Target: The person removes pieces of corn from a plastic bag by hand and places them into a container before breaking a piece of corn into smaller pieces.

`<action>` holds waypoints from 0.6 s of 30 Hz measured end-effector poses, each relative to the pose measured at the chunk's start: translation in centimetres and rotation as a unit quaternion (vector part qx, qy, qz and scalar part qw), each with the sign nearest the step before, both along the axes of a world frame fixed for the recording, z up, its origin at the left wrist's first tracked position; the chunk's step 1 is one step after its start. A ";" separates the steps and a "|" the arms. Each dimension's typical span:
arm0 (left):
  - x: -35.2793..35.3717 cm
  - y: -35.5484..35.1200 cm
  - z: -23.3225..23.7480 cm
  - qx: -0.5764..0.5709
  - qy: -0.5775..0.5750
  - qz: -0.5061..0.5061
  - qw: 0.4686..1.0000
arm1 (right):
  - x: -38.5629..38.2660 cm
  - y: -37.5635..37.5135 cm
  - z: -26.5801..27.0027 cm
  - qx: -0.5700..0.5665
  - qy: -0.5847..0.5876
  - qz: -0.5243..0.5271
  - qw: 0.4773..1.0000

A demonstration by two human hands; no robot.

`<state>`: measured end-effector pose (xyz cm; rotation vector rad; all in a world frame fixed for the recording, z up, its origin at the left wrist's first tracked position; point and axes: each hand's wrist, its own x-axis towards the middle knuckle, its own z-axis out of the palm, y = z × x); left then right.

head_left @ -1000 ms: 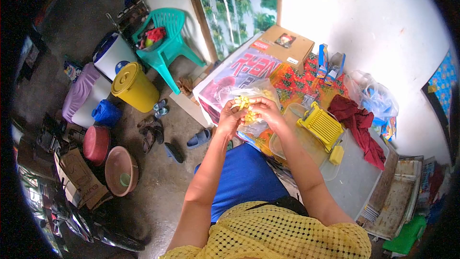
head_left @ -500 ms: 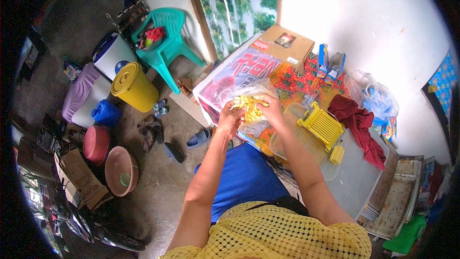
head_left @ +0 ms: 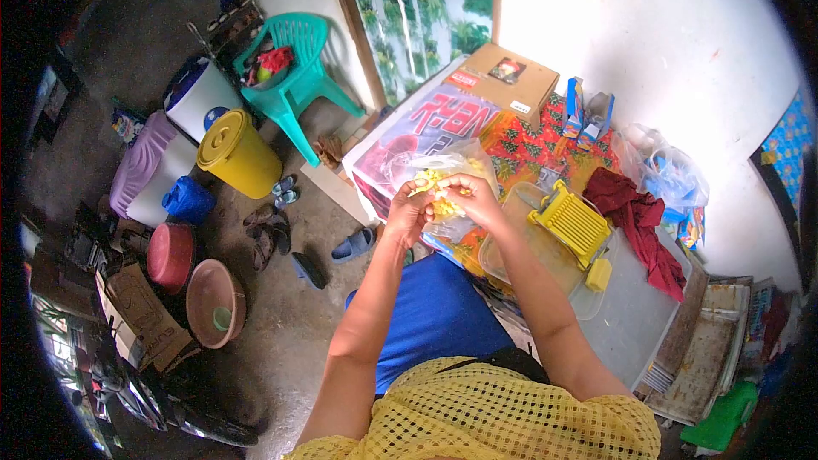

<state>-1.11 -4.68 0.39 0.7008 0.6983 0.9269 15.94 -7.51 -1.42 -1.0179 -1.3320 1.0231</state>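
A clear plastic bag (head_left: 471, 156) lies at the near edge of the table, with many small yellow pieces (head_left: 446, 208) in and around its mouth. Over them my left hand (head_left: 411, 208) is closed, thumb and fingers pinched on some yellow bits. My right hand (head_left: 475, 203) is beside it, fingertips bent together and almost meeting the left ones; whatever it pinches is too small to make out. Right of my right forearm, a yellow slicer-like plastic tool (head_left: 571, 223) with a ribbed face rests by a clear plastic container (head_left: 521, 247).
A small yellow block (head_left: 599, 275), a dark red cloth (head_left: 632, 226) and a cardboard box (head_left: 511, 77) are on the table. Blue cloth (head_left: 434, 315) covers my lap. To the left stand a green chair (head_left: 294, 89), a yellow lidded bucket (head_left: 241, 158), basins and slippers (head_left: 354, 245).
My hands have drawn closer together over the yellow pieces, the right fingertips shifting left toward the left ones. The pieces are now more covered by my fingers.
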 end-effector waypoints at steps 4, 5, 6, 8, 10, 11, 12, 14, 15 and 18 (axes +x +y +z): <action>0.1 0.0 -0.3 0.001 -0.005 0.003 1.000 | -0.4 0.1 -0.1 -0.017 0.070 0.038 0.997; 0.0 0.1 -0.6 0.003 -0.002 0.002 1.000 | -0.4 0.0 -0.1 -0.028 0.085 0.044 0.995; -0.1 0.2 -0.7 0.005 0.002 0.002 1.000 | -0.5 0.0 0.0 -0.039 0.100 0.050 0.993; -0.1 0.2 -0.9 0.007 0.021 0.004 1.000 | -0.3 0.1 -0.3 -0.029 0.078 0.010 0.996; -0.3 0.2 -1.0 0.003 0.030 0.007 1.000 | 0.1 0.7 -1.4 -0.017 0.020 -0.055 0.998; -0.4 0.2 -1.1 -0.002 0.030 0.008 1.000 | 0.4 1.2 -2.2 -0.010 -0.028 -0.100 0.995; -0.5 0.2 -0.9 -0.007 0.029 0.010 1.000 | 0.6 1.5 -2.5 -0.003 -0.075 -0.144 0.987; -0.7 0.1 -0.7 -0.013 0.025 0.002 1.000 | 0.9 1.7 -3.3 0.017 -0.127 -0.170 0.977; -0.7 0.0 -0.3 -0.016 0.022 -0.002 1.000 | 0.7 1.5 -2.6 0.028 -0.152 -0.183 0.971; -0.6 -0.4 0.5 -0.009 0.019 -0.028 0.999 | 0.3 0.4 -0.3 0.024 -0.114 -0.141 0.983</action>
